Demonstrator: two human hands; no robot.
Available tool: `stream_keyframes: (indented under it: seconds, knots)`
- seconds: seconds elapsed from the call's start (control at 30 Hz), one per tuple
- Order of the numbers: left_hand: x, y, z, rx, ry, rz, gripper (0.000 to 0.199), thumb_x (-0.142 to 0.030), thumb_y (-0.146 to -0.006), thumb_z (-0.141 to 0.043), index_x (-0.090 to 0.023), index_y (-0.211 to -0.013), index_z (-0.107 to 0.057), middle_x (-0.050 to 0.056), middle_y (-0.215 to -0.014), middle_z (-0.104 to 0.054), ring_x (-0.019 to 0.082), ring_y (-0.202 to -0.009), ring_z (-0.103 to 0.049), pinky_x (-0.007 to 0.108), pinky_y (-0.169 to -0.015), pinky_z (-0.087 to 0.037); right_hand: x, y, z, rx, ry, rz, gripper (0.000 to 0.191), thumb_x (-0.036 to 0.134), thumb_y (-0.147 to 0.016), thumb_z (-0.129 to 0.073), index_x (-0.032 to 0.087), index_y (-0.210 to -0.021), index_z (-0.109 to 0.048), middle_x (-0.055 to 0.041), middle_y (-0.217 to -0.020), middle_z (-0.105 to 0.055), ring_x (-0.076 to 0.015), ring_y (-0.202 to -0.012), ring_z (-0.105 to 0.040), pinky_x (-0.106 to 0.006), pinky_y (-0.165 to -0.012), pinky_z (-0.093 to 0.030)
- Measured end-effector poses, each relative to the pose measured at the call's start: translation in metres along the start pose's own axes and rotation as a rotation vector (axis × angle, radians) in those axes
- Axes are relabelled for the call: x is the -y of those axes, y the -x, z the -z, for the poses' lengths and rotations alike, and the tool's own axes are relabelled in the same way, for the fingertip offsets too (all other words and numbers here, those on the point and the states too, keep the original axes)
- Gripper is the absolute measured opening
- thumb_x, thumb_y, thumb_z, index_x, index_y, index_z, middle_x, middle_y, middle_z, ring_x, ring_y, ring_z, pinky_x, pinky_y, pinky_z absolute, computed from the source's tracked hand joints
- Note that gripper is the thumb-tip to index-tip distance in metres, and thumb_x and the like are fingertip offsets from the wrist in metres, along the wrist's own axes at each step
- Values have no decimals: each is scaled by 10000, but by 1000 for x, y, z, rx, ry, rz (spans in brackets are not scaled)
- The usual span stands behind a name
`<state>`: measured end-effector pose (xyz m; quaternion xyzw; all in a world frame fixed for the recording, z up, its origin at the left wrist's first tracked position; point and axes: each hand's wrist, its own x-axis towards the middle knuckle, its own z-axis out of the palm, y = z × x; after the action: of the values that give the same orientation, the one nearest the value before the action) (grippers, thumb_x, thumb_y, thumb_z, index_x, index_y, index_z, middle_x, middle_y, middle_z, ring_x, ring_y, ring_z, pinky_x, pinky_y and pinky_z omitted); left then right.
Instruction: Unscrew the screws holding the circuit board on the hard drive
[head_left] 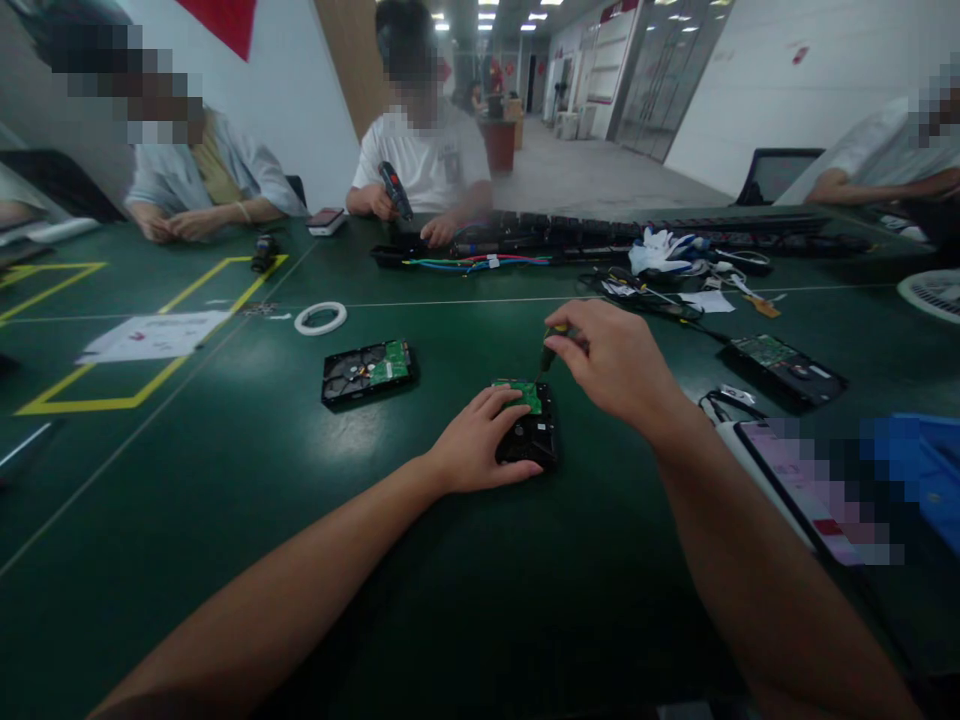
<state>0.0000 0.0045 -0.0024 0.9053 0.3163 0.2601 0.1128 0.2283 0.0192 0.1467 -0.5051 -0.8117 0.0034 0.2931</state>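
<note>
A hard drive point(537, 440) lies on the green table with its green circuit board facing up. My left hand point(480, 440) rests over its left side, fingers and thumb spread around the casing, pressing it to the table. In my right hand point(611, 360) is a small screwdriver point(550, 352), gripped by its yellow-and-dark handle between thumb and fingers. The tool points down, its tip at the board's far right corner; whether it sits in a screw is too small to tell. Part of the drive is hidden under my left fingers.
Other hard drives lie left point(367, 374) and right point(784, 368). A white ring point(321, 318) and paper sheet point(154, 336) are further left. Cable bundles point(570, 235) and white gloves point(664, 250) line the back. A tablet-like screen point(810, 490) lies right. Opposite, a person holds a power screwdriver point(395, 190).
</note>
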Motion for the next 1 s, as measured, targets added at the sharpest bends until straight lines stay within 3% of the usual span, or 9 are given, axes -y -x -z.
stream_keyframes:
  seconds: [0.07,0.23,0.4,0.53,0.67,1.0]
  knots:
    - [0,0,0,-1,3,-4,852,-760,-915,-745,-214,-1539,-549,186,-1568,-537,422,-1518,-481,651,-1285,-436,2,1,1,2,65,-35,65,246,-991,-715,211,-1045,-722,-107,-1062,-767,-278,-947,-694,-391,-827,-476]
    - [-1,0,2,2,16,8,854,-753,-907,-759,-226,-1545,-548,185,-1576,-535,431,-1526,-472,666,-1283,-431,5,1,-1,-17,203,-109,253,456,-1015,-733,210,-962,-706,-105,-957,-751,-275,-843,-666,-390,-743,-428]
    - [-3,0,2,4,29,20,836,-746,-908,-759,-247,-1543,-543,173,-1585,-534,431,-1531,-469,676,-1285,-422,3,0,-1,6,67,-23,102,269,-1015,-707,201,-1077,-752,-124,-1111,-794,-305,-1027,-724,-424,-880,-509]
    - [-2,0,1,4,26,15,845,-748,-901,-767,-237,-1539,-549,180,-1583,-533,430,-1541,-460,674,-1291,-419,2,0,0,40,-71,68,261,137,-983,-647,211,-1201,-768,-116,-1217,-811,-309,-1133,-738,-461,-1014,-526]
    - [-2,0,2,11,34,28,836,-742,-900,-773,-261,-1546,-548,169,-1593,-528,433,-1543,-461,694,-1278,-429,3,2,1,71,-102,58,345,113,-968,-605,228,-1257,-753,-100,-1249,-814,-304,-1104,-748,-467,-1002,-540]
    - [-2,0,1,0,39,28,841,-727,-900,-782,-235,-1543,-556,174,-1585,-532,421,-1544,-467,654,-1303,-413,2,2,3,61,-85,31,250,151,-969,-633,212,-1172,-766,-98,-1147,-826,-282,-985,-754,-422,-921,-536]
